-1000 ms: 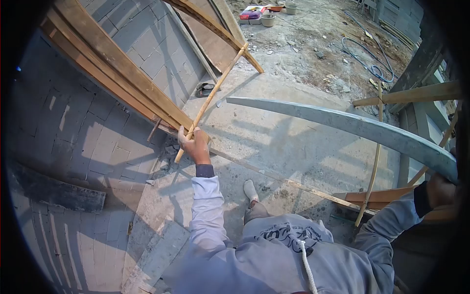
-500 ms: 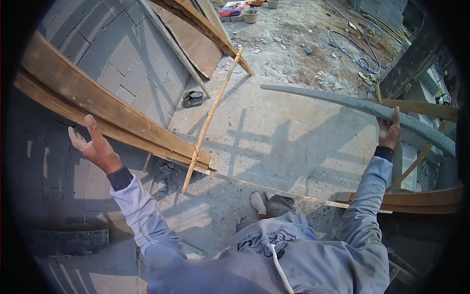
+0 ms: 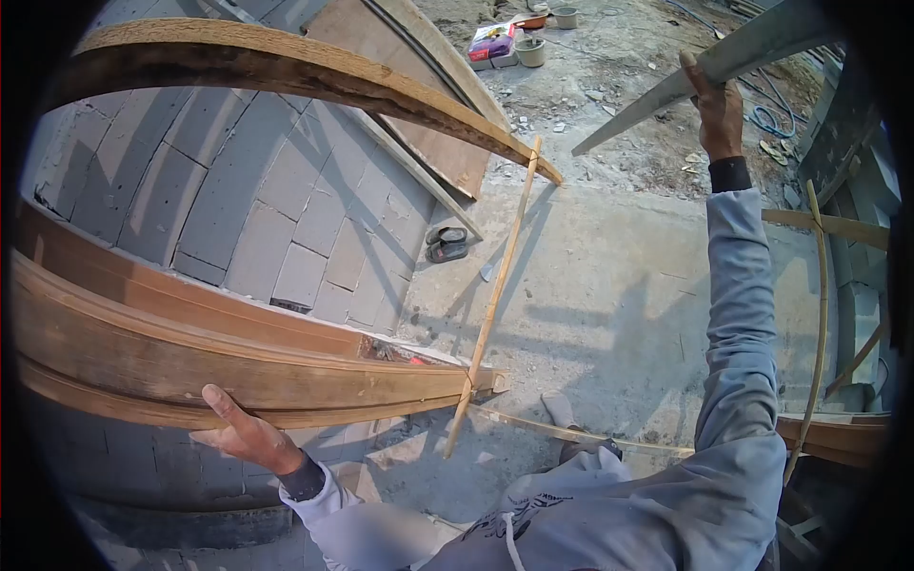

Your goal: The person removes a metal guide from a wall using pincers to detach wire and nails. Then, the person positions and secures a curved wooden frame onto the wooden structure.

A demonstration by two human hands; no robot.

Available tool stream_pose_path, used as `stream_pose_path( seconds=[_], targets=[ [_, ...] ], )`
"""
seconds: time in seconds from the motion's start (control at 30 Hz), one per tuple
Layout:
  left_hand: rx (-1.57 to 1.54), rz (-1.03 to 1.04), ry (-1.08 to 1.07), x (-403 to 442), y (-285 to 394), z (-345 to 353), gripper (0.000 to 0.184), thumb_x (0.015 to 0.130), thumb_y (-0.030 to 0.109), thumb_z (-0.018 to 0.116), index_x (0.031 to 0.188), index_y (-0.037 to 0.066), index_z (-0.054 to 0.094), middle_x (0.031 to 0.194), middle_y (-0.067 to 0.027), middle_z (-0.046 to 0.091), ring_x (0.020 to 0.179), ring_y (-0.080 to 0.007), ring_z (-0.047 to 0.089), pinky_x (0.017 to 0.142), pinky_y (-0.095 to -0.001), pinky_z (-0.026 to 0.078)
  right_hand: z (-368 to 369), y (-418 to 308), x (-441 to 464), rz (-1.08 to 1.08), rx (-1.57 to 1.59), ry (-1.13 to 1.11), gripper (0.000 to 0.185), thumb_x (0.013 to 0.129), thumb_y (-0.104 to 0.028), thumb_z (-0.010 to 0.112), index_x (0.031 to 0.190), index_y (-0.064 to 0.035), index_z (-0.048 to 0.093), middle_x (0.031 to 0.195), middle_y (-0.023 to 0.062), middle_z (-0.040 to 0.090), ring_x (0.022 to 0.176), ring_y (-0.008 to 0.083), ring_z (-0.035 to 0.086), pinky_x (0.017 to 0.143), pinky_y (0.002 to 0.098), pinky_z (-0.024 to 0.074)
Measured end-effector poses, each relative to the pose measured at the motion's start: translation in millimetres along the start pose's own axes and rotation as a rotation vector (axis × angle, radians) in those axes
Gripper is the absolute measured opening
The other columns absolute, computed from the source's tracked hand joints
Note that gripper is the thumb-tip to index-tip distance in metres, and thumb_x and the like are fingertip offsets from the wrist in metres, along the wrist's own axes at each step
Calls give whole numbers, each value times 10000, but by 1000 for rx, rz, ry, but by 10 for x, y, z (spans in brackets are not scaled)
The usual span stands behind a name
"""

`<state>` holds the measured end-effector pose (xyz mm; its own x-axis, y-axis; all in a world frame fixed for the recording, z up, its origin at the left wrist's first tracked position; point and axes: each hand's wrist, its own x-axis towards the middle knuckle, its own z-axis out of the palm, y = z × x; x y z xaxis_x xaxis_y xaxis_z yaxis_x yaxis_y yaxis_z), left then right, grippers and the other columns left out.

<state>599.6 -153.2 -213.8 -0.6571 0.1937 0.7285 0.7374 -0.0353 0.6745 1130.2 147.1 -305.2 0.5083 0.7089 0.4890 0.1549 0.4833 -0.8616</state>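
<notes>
A long grey straight bar slants across the upper right, its lower end hanging in the air over the concrete floor. My right hand grips it, arm stretched forward. At the left, my left hand is open, thumb raised and apart from the fingers. It overlaps the lower edge of a brown wooden door frame post; whether it touches the wood I cannot tell. A thin wooden strip crosses the end of this post and runs up to a rough wooden beam.
Grey block walls stand at the left. Dark sandals lie on the concrete floor. Farther off are a bucket, a purple and white bag and a blue hose. Another upright strip stands at the right.
My right hand has raised the grey bar and swung it forward, so its far end points down. My left hand has come down to the wooden post. The view has turned left.
</notes>
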Motion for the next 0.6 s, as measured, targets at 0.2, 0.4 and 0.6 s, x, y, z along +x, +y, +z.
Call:
stream_pose_path(
  seconds=[0.2, 0.4, 0.6],
  targets=[
    [-22, 98, 71, 13, -183, 5, 677, 943, 392, 581, 1340, -83, 307, 1281, -244, 459, 1120, -261, 525, 938, -378, 479, 1694, 430, 860, -275, -31, -150, 397, 890, -324, 640, 1080, 24, 622, 861, 120, 694, 819, 229, 665, 743, 324, 530],
    [52, 141, 121, 5, -314, -38, 679, 956, 436, 518, 1363, -63, 304, 1294, -235, 444, 1133, -258, 517, 932, -362, 459, 2953, 695, 661, -171, 37, -307, 441, 768, -392, 791, 992, -34, 664, 886, 80, 699, 820, 167, 650, 743, 316, 506],
    [288, 181, 222, -6, -596, -360, 818, 874, 425, 652, 1392, -100, 298, 1338, -285, 450, 1212, -384, 455, 1034, -450, 374, 2985, 1080, -18, 128, 419, -222, 386, 744, -219, 791, 1030, -10, 636, 983, 75, 660, 905, 141, 606, 809, 302, 489]
  ],
)
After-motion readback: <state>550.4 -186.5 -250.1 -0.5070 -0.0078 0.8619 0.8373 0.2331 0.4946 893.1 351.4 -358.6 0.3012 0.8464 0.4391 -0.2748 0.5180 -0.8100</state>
